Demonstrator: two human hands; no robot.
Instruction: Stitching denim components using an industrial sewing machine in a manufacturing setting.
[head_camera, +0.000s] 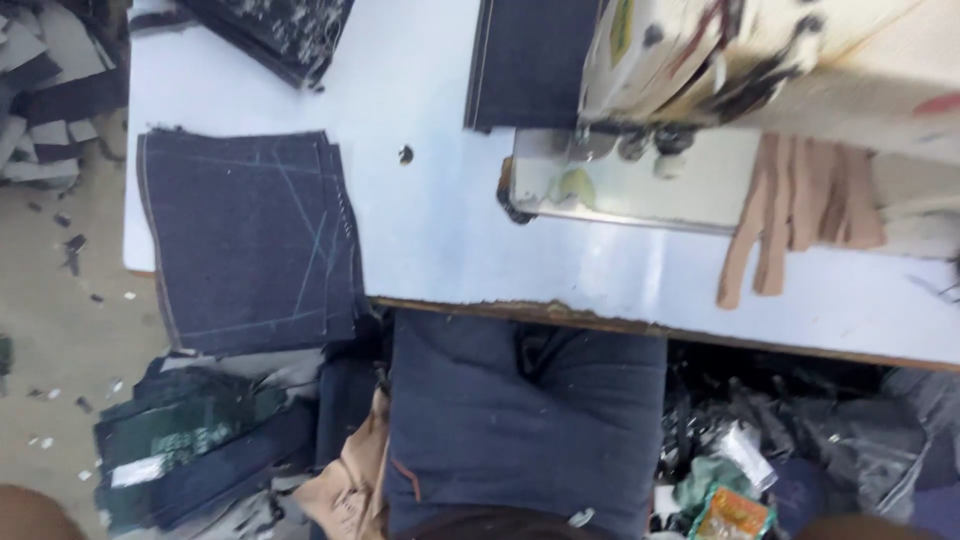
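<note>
Neither of your hands showed anywhere in the frame, so I could not tell how your fingers stood or whether they held anything; one stack of dark denim panels (250, 240), square-cut and marked with pale chalk lines, lay flat at the left of the white table (440, 230), overhanging its near edge; the cream sewing machine (720, 55) stood upper right, with several tan fabric strips (800, 205) draped beside it; a folded denim piece (525, 420) sat lower centre.
</note>
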